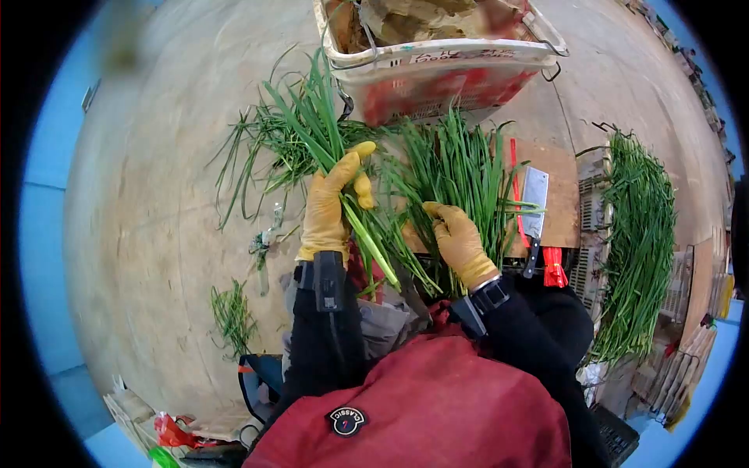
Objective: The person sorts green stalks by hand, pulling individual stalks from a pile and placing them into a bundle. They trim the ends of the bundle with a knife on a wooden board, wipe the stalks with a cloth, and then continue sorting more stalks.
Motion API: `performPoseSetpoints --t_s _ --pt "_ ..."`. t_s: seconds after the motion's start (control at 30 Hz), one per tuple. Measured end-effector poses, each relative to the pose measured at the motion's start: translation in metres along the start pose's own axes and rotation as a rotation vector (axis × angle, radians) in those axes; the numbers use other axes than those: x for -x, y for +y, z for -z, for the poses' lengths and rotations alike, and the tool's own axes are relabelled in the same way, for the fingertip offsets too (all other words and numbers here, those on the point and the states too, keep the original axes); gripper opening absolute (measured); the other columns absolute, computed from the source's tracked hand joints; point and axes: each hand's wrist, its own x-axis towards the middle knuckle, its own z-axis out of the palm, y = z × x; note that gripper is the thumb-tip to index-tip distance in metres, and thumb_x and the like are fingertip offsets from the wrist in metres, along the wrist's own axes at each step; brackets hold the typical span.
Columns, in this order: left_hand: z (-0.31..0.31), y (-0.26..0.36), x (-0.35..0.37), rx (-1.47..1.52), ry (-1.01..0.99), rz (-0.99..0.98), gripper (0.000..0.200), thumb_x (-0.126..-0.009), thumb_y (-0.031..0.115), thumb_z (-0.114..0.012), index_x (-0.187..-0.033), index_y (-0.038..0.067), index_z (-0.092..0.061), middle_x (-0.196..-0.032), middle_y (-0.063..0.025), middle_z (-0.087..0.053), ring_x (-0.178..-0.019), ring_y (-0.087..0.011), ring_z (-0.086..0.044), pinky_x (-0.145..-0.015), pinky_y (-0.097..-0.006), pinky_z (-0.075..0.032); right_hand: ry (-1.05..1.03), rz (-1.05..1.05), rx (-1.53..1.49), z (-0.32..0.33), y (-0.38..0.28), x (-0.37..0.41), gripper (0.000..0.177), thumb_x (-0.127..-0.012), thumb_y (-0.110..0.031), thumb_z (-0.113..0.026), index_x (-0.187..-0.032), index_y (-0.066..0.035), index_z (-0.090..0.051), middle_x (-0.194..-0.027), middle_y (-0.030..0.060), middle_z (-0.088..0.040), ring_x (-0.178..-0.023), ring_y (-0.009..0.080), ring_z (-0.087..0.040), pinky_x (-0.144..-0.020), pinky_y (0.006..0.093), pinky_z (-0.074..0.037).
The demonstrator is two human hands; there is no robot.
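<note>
My left hand [326, 210], in a yellow glove, is closed around a small bunch of garlic chives [306, 129]. Their green leaves fan out above the fist and the pale stalk ends slant down below it. To the right lies a thick pile of garlic chives [460, 160]. My right hand [460, 240], gloved too, is at the near side of this pile with its fingers curled in on some chives; the exact strands are hidden. A cleaver [534, 204] with a black handle rests on a brown board [563, 199] to the right of the pile.
A white crate [445, 58] with red sides stands ahead. Loose chives [292, 152] are strewn on the floor at the left, with a smaller clump [232, 318] nearer me. On the far right, a long heap of chives [636, 249] lies on a crate. Red ties [554, 267] hang below the board.
</note>
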Motion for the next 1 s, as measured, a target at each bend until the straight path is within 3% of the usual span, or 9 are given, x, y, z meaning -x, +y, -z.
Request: performPoseSetpoints --t_s 0.27,0.37,0.4,0.5,0.6,0.7,0.8,0.9,1.0 --pt "-0.003 0.001 -0.002 0.017 0.035 -0.009 0.037 -0.090 0.026 -0.066 -0.114 -0.002 -0.065 -0.062 -0.0016 -0.059 -0.049 -0.0111 -0.054 -0.047 -0.0231 -0.046 0.061 -0.118 0.245 0.009 0.052 -0.017 0.048 -0.086 -0.005 -0.052 -0.133 -0.008 -0.053 -0.121 0.0222 -0.059 -0.110 0.0380 -0.058 -0.095 0.0408 -0.046" --pt "-0.002 0.002 -0.002 0.028 0.042 -0.002 0.037 -0.090 0.026 -0.067 -0.113 -0.001 -0.065 -0.062 -0.0015 -0.059 -0.049 -0.0111 -0.054 -0.047 -0.0231 -0.046 0.046 -0.282 0.244 0.019 0.054 -0.018 0.048 -0.087 -0.007 -0.053 -0.135 -0.008 -0.051 -0.121 0.0233 -0.059 -0.110 0.0383 -0.058 -0.094 0.0386 -0.046" --pt "-0.002 0.002 -0.002 0.034 0.041 -0.002 0.037 -0.089 0.026 -0.067 -0.113 -0.001 -0.065 -0.062 -0.0014 -0.059 -0.048 -0.0111 -0.054 -0.047 -0.0230 -0.046 0.072 -0.286 0.246 0.019 0.058 -0.018 0.046 -0.089 -0.007 -0.052 -0.135 -0.005 -0.051 -0.120 0.0226 -0.061 -0.103 0.0367 -0.062 -0.091 0.0379 -0.048" --pt "-0.003 0.002 -0.002 0.037 0.045 0.001 0.037 -0.089 0.027 -0.067 -0.113 -0.001 -0.065 -0.062 -0.0016 -0.059 -0.048 -0.0111 -0.054 -0.046 -0.0229 -0.045 0.147 -0.233 0.089 0.017 0.074 -0.020 0.045 -0.089 -0.011 -0.055 -0.132 -0.001 -0.052 -0.122 0.0221 -0.061 -0.109 0.0353 -0.061 -0.094 0.0392 -0.047" --pt "-0.003 0.002 -0.003 0.022 0.052 -0.004 0.037 -0.089 0.028 -0.067 -0.113 -0.001 -0.065 -0.062 -0.0019 -0.059 -0.048 -0.0113 -0.053 -0.046 -0.0228 -0.044 0.160 -0.303 -0.127 0.019 0.076 -0.028 0.039 -0.090 -0.010 -0.055 -0.128 -0.001 -0.057 -0.117 0.0203 -0.064 -0.107 0.0301 -0.064 -0.091 0.0345 -0.049" --pt "-0.003 0.001 -0.003 -0.005 0.052 0.002 0.038 -0.089 0.029 -0.067 -0.112 -0.001 -0.065 -0.062 -0.0023 -0.059 -0.048 -0.0115 -0.053 -0.046 -0.0227 -0.043 0.123 -0.234 -0.097 0.029 0.060 -0.041 0.037 -0.089 0.001 -0.051 -0.125 0.001 -0.059 -0.109 0.0094 -0.068 -0.090 0.0122 -0.064 -0.075 0.0226 -0.051" --pt "-0.005 0.001 -0.005 -0.016 0.054 0.022 0.038 -0.089 0.029 -0.066 -0.112 -0.001 -0.065 -0.062 -0.0027 -0.059 -0.048 -0.0115 -0.053 -0.046 -0.0226 -0.043 0.116 -0.182 -0.151 0.036 0.048 -0.079 0.032 -0.089 -0.002 -0.051 -0.118 -0.001 -0.064 -0.107 0.0100 -0.068 -0.092 0.0162 -0.065 -0.077 0.0257 -0.051" --pt "-0.012 0.004 -0.003 -0.023 0.082 0.047 0.038 -0.090 0.028 -0.064 -0.114 -0.001 -0.064 -0.062 -0.0027 -0.058 -0.049 -0.0115 -0.052 -0.047 -0.0229 -0.043 0.176 0.015 0.105 0.045 0.044 -0.133 0.029 -0.091 -0.016 -0.054 -0.117 -0.011 -0.066 -0.106 0.0134 -0.069 -0.100 0.0322 -0.064 -0.088 0.0362 -0.049" --pt "-0.012 0.011 -0.004 -0.030 0.103 0.084 0.041 -0.090 0.029 -0.063 -0.116 -0.002 -0.062 -0.062 -0.0023 -0.057 -0.049 -0.0112 -0.052 -0.047 -0.0231 -0.042 0.152 0.025 0.379 0.054 0.036 -0.187 0.030 -0.091 -0.024 -0.054 -0.117 -0.017 -0.067 -0.109 0.0121 -0.068 -0.108 0.0323 -0.059 -0.096 0.0433 -0.044"
